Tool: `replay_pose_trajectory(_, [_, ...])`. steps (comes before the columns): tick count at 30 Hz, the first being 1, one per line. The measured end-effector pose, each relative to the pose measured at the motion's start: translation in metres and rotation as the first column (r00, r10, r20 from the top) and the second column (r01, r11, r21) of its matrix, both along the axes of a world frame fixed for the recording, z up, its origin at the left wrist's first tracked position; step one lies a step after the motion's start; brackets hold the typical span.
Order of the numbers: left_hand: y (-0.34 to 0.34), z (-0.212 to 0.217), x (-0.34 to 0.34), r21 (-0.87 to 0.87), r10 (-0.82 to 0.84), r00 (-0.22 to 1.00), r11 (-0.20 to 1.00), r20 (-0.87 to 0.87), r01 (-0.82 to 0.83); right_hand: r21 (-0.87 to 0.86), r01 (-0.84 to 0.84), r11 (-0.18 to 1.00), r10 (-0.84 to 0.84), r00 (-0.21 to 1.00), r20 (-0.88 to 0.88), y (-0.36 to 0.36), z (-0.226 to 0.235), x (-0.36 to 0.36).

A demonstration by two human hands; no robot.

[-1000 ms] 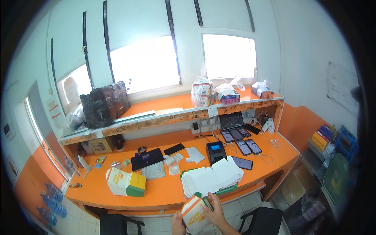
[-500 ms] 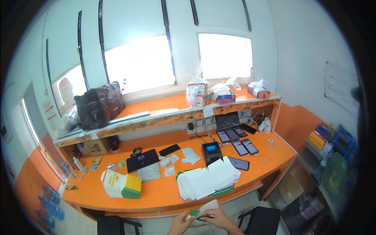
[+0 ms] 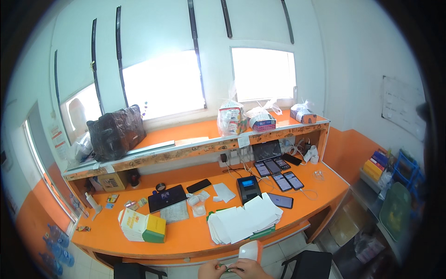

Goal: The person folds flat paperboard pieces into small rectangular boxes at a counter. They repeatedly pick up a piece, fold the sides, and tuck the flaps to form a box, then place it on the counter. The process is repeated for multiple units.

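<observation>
At the lower edge, my left hand [image 3: 211,269] and my right hand [image 3: 248,268] meet in front of the desk, fingers closed on a small paper carton [image 3: 251,249]. Its white panel with an orange edge stands up above my right hand, and a bit of green shows between the fingers. Most of its lower part is hidden by my hands. Just beyond lies a spread stack of white-sided cartons [image 3: 244,219] with green edges beneath. To the left, a fanned stack of yellow, white and green cartons [image 3: 153,228] rests near the desk's front edge.
Several phones [image 3: 281,181], a dark card-reader-like device [image 3: 249,188], a tablet [image 3: 167,199] and cables lie on the orange desk [image 3: 195,237]. Bagged boxes [image 3: 232,118] and a black wrapped bundle [image 3: 116,132] sit on the upper shelf. Black chairs [image 3: 309,265] stand below.
My hands have moved lower and closer together, and the carton's white panel now stands more upright. The whole view has shifted slightly, with the desk sitting lower in the picture.
</observation>
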State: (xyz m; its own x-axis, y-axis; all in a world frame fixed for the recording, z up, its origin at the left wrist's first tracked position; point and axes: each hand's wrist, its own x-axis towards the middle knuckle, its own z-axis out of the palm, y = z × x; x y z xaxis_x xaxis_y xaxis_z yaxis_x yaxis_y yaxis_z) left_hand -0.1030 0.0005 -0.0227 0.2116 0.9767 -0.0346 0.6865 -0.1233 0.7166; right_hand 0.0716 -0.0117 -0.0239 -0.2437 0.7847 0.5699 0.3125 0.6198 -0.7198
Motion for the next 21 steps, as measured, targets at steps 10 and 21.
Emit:
replay_pose_trajectory(10, [-0.006,-0.013,-0.013,0.134,-0.197,0.920,0.978,0.338,0.160,-0.050,-0.002,0.999,0.001,1.000,-0.012,-0.006,0.007,0.001])
replay_pose_trajectory(21, [0.001,-0.051,-0.010,0.057,-0.195,0.969,0.980,0.151,0.189,-0.170,-0.075,0.983,0.085,0.995,0.053,-0.004,-0.009,0.004])
